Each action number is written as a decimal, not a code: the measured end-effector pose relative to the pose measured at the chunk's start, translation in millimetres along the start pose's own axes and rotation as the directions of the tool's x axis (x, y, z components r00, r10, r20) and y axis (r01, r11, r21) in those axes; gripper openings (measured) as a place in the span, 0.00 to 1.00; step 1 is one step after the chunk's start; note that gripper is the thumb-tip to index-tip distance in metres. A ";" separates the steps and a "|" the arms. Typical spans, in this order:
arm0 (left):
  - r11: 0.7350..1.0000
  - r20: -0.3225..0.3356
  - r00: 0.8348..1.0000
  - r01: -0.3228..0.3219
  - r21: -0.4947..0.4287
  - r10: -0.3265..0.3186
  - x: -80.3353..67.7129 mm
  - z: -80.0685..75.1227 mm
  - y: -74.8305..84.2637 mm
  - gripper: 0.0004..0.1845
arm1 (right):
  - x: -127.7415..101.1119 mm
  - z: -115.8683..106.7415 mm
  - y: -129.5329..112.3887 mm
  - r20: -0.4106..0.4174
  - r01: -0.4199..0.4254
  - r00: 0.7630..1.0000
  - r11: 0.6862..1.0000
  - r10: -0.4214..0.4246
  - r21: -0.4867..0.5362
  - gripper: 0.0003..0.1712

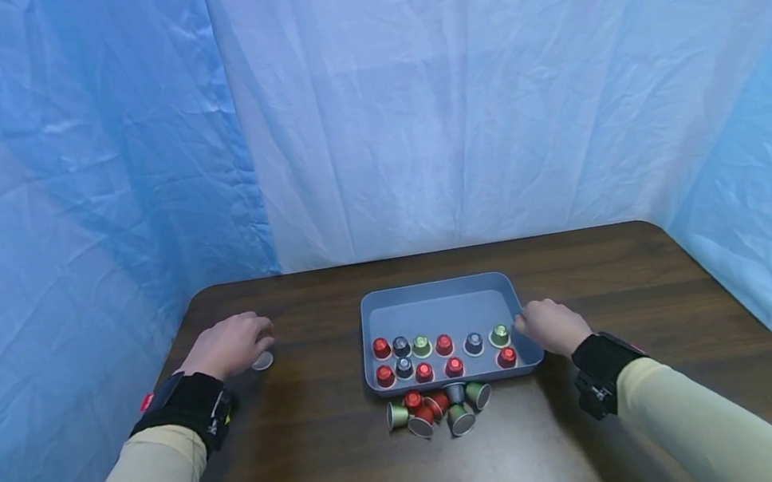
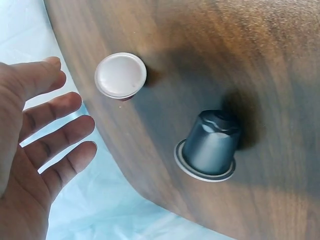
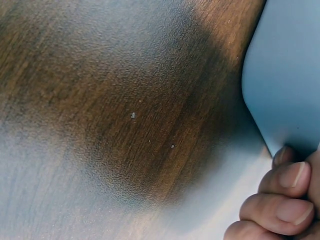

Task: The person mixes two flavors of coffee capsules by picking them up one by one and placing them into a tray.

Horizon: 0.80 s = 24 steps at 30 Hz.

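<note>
A dark wooden table enclosed by blue sheeting is shown from the head view, with a shallow grey tray at its centre. Twelve coffee capsules are stood in two rows in the tray's near half, among them a red capsule at the left end of the far row and a green capsule at its right end. A loose cluster of capsules lies tipped on the table just in front of the tray's near wall. The left hand is held open near the table's left edge, fingers spread and gripping nothing, as the left wrist view confirms; a white-topped capsule stands just beside its fingertips, and a grey capsule stands upside down a little further in. The right hand rests against the tray's right wall, its fingers curled at the tray's corner; whether the rim is actually pinched cannot be told. Two risks may be judged: the white-topped capsule, standing close to the table edge, could be knocked off by a careless sweep of the open hand, and the upright rows could be toppled if the tray were jolted at its right wall.
</note>
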<state>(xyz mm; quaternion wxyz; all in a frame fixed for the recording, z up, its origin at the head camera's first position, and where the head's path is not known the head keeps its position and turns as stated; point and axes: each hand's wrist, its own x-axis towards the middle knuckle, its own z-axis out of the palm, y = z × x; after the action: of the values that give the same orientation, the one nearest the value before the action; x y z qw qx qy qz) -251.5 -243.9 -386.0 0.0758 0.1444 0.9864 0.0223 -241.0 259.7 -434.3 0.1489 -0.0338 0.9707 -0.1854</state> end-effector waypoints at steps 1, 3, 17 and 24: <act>1.000 0.001 1.000 0.001 -0.001 -0.001 0.2 1.2 -0.8 0.14 | 0.0 0.1 0.0 0.000 0.000 1.000 1.000 0.000 0.001 0.15; 1.000 0.005 1.000 0.003 -0.003 -0.002 1.0 4.4 -3.0 0.13 | -0.1 0.4 0.1 0.000 0.000 1.000 1.000 0.000 0.004 0.15; 0.997 0.058 0.997 0.054 -0.058 -0.050 2.9 27.2 -11.6 0.08 | 0.1 0.8 -0.5 -0.008 -0.001 1.000 1.000 0.001 -0.006 0.16; 0.998 0.054 0.998 0.023 -0.066 -0.019 0.0 30.4 -4.1 0.09 | 0.7 1.0 -0.2 -0.002 -0.007 1.000 1.000 0.007 -0.006 0.16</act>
<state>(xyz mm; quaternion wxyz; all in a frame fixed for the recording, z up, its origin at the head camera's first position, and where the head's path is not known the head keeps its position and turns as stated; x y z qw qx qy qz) -247.9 -247.2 -416.3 0.1069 0.1320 0.9842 0.0506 -241.3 259.1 -435.3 0.1484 -0.0306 0.9716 -0.1818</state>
